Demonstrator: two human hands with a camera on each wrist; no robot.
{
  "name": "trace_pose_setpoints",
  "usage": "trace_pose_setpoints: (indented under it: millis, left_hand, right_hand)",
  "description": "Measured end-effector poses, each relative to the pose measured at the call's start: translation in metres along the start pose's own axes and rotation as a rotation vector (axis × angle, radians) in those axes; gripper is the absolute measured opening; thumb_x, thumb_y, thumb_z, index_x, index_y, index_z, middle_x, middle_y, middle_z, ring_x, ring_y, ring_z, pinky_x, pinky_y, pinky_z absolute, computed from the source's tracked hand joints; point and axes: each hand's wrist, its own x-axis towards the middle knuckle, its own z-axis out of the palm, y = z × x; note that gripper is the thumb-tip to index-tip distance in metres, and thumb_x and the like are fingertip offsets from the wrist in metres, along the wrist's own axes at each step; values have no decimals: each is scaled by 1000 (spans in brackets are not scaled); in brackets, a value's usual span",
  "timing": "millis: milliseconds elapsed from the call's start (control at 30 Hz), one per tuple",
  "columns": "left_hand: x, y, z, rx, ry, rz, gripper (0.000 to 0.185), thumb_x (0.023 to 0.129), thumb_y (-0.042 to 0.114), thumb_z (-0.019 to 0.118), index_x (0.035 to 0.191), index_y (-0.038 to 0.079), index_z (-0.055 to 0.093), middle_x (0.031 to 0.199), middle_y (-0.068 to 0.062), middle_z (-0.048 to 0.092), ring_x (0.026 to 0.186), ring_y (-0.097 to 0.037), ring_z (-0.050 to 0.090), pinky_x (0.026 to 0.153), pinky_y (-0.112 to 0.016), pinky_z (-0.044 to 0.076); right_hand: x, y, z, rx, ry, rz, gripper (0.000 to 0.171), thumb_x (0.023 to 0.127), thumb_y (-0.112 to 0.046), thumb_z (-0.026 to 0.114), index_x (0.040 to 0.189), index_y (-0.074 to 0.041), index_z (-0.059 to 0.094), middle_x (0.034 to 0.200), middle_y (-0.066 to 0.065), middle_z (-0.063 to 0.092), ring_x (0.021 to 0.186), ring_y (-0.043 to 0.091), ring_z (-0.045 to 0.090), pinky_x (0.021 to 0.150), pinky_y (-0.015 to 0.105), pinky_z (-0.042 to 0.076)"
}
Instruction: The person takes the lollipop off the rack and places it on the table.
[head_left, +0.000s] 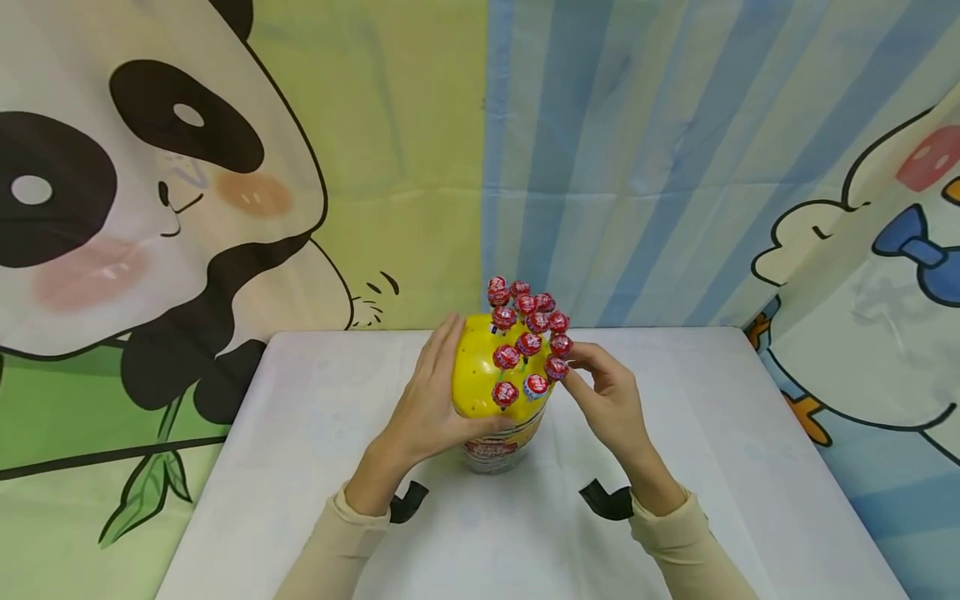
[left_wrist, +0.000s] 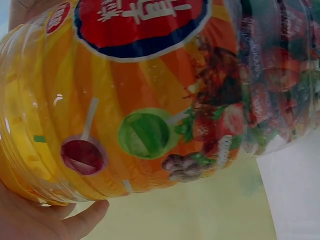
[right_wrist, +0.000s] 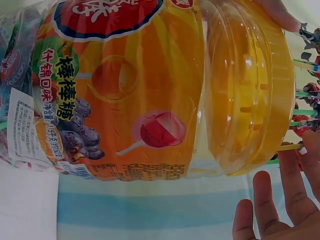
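Note:
A clear plastic candy jar [head_left: 491,454] with a yellow lid [head_left: 471,367] stands upright on the table. Several lollipops in red wrappers [head_left: 528,343] are stuck by their sticks into the top of the lid. My left hand [head_left: 423,408] holds the jar by its lid, fingers along the left side and thumb across the front. At the lid's right edge, my right hand [head_left: 611,404] pinches a lollipop [head_left: 556,368] between thumb and finger. In the right wrist view its pale yellow stick [right_wrist: 290,147] meets the lid's top. Wrapped candies [left_wrist: 280,75] fill the jar's lower part.
The jar rests on a table with a white cover [head_left: 300,433]. Behind it hangs a printed curtain [head_left: 420,167] with a panda on the left and blue stripes on the right. A black strap end [head_left: 606,502] sticks out near the right wrist.

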Motion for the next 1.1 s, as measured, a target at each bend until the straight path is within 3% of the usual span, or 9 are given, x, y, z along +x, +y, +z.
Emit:
trace_pose_setpoints:
  millis: [233,533,967,1100]
  left_hand:
    - [1,1,1,-41,22,3,130,65,70,82,162,22,9,164,3,15,145,-21,24,108,-51,38]
    - [1,-1,4,-38,34,26,129,64,65,86,161,14,17,164,-1,17,145,-22,24,107,-52,39]
    - [-3,0,3,-42,32,13,127,64,64,86,161,18,18,164,4,15,146,-20,23,108,-51,39]
    - [-3,0,3,-39,35,11,126,65,65,85,161,19,18,164,5,15,146,-21,24,107,-52,40]
  right_hand:
    - [1,2,0,-7,27,-17,26,92,13,63,116,7,67,108,12,69,101,21,61,94,32,49]
    - [-1,2,2,-6,82,-9,22,92,10,64,114,8,68,106,11,70,101,21,62,95,31,48]
    - [3,-3,2,6,135,-37,21,91,15,63,110,9,69,100,19,70,97,20,65,94,32,51]
    - [3,0,-3,-14,156,-7,19,92,12,63,109,9,69,102,17,71,97,21,66,90,30,53]
